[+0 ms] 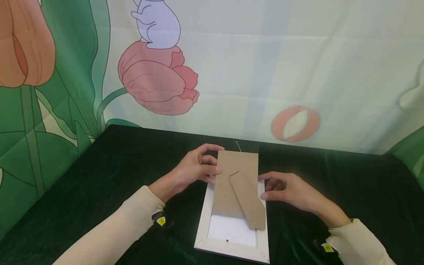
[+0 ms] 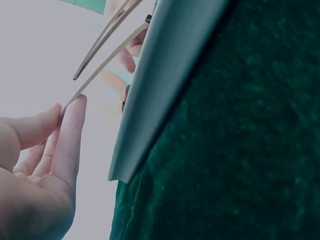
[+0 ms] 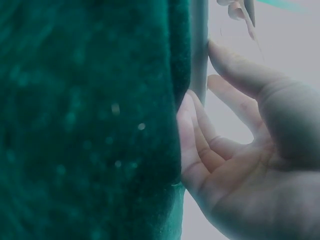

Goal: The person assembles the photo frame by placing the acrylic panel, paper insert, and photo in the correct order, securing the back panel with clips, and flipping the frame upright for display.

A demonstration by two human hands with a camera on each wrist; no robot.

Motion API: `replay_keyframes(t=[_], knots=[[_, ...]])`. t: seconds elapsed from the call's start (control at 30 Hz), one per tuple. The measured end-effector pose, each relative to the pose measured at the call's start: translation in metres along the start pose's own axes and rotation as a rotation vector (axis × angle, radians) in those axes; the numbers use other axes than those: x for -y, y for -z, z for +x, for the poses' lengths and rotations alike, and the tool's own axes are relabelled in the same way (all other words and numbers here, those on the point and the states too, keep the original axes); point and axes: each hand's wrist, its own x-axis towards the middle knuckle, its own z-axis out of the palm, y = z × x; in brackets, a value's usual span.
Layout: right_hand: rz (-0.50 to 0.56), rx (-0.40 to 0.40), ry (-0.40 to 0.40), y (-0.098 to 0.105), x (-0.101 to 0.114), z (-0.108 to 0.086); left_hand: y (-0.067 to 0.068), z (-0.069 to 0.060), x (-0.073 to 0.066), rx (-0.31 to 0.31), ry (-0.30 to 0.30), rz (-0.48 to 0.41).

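Backing board [image 1: 226, 191] tilted over face-down frame [image 1: 204, 224], twd surface's [image 1: 99, 191] far edge. Prob. light, stiff-ish, creases if forced; best held by side edges, not stand leg [image 1: 246, 202]. L fingers [image 1: 211, 169] nearly closed, pinching board's L edge; R fingers [image 1: 275, 195] part-curled, gripping frame's R side.

White frame [image 1: 232, 251] lying back up, brown backing board [image 1: 226, 192] tilted over it, stand leg [image 1: 249, 204] splayed
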Motion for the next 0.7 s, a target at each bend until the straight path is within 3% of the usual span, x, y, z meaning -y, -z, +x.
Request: replay_keyframes(t=[0.7], knots=[[-0.008, -0.010, 0.011, -0.0040, -0.0020, 0.0007, 0.0011, 0.0009, 0.0094, 0.028, 0.010, 0.028]])
